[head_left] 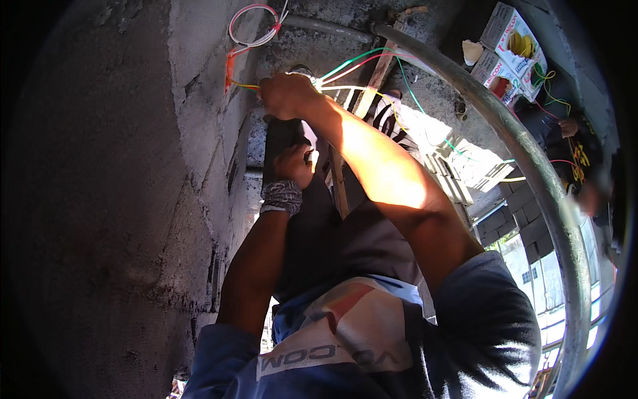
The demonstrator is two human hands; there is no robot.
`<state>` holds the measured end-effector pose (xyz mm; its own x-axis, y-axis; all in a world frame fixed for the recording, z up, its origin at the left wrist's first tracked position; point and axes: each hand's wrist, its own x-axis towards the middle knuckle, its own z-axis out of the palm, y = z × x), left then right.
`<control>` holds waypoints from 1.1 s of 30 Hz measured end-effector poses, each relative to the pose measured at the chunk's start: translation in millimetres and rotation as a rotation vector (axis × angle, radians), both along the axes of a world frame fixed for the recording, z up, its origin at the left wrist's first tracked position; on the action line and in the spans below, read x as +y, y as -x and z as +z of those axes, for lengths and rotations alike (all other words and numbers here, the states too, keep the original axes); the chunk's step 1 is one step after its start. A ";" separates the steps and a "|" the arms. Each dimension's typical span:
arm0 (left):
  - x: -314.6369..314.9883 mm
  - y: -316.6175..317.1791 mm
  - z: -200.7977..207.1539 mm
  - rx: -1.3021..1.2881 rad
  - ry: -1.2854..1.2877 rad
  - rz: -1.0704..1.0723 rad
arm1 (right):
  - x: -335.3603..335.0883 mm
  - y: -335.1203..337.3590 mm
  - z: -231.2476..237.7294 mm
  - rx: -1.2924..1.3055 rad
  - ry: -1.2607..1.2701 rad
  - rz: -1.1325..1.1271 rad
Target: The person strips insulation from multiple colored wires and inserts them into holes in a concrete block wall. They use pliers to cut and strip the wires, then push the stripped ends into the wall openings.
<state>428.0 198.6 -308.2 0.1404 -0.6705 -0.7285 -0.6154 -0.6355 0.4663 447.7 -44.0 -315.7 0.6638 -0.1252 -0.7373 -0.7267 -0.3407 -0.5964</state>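
Observation:
My right hand [290, 95] is closed around a bundle of thin electrical wires close to the wall. On its right side a green wire [352, 62], a red wire [365, 61] and a white wire [349, 88] fan out. To its left, a short yellow stretch of wire [246, 86] runs into an orange conduit opening [230, 70] in the wall. Lower down, my left hand [297, 164] is curled shut near my leg, a grey wrap [281, 197] around its wrist; what it holds, if anything, is hidden.
A rough concrete wall [113, 179] rises on the left, with a white and red wire coil [232, 28] hanging above the opening. A thick pipe [515, 126] curves down the right. Beyond it are wire boxes [495, 32] and another person's hand [568, 128] beside yellow wires.

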 end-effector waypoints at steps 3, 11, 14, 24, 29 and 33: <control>4.5 -1.3 -13.3 0.081 -0.035 0.108 | -8.0 73.8 73.1 -0.035 -0.033 -0.067; -35.7 -27.4 7.3 0.628 -0.130 1.580 | 19.4 46.6 123.5 -0.123 -0.082 -0.246; -67.9 -56.0 43.3 1.020 0.173 1.877 | 30.6 73.8 168.8 -0.074 0.075 -0.123; -109.2 -49.9 36.6 1.546 0.278 1.944 | 26.2 184.8 370.4 -0.119 0.204 0.027; -113.0 -53.4 87.5 1.374 0.247 1.870 | 10.1 239.2 475.2 -0.074 0.222 0.115; -128.3 -53.0 130.0 1.382 0.247 1.980 | 9.2 268.2 519.9 0.001 0.232 0.081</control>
<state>481.0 70.3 -178.2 0.1576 -0.4569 -0.8754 0.9639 0.2637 0.0359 179.5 -34.8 204.2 0.6775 -0.2377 -0.6960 -0.6924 -0.5253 -0.4946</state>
